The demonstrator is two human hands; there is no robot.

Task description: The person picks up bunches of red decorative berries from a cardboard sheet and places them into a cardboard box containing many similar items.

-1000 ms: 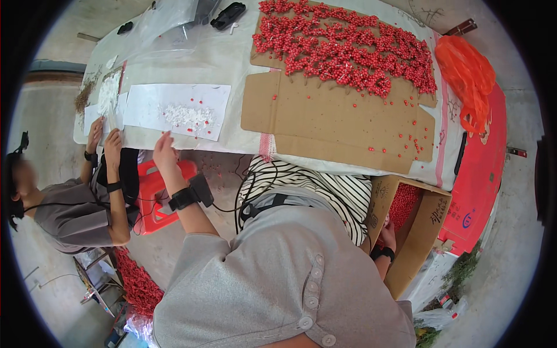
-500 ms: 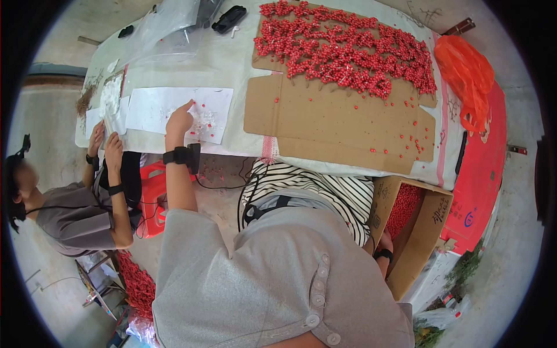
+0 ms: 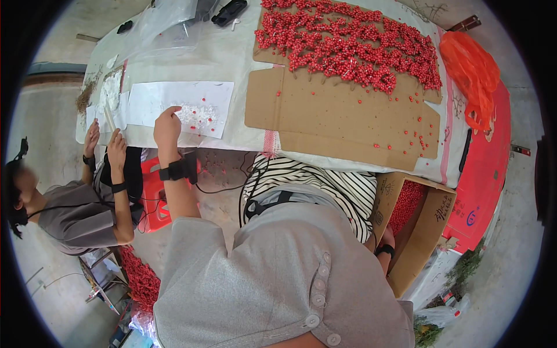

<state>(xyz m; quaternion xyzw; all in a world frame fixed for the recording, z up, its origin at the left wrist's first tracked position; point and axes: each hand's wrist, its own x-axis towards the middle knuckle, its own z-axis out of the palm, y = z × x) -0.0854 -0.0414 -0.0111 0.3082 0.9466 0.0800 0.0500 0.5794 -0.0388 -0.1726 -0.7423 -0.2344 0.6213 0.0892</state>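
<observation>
My left hand (image 3: 167, 127) is closed, its fingertips pressed together at the left side of a heap of white flakes (image 3: 196, 116). Whatever the fingers may hold is too small to make out. The flakes lie on a white paper sheet (image 3: 145, 104), with several loose red berries scattered among them. Down at the right, my right hand (image 3: 388, 236) reaches into an open cardboard box (image 3: 422, 232) beside my lap. Red berries (image 3: 407, 209) fill part of that box. The fingers of this hand are mostly hidden.
Rows of red berry sprigs (image 3: 348, 46) lie on flattened cardboard (image 3: 336, 119). An orange plastic bag (image 3: 470, 75) sits at the table's right end. At the left, another person (image 3: 75, 214) works over white material (image 3: 111, 93). A red stool (image 3: 154, 203) stands below the table.
My left hand has drawn back left and slightly nearer, off the flakes, and its extended finger has curled in. My right hand stays in the box.
</observation>
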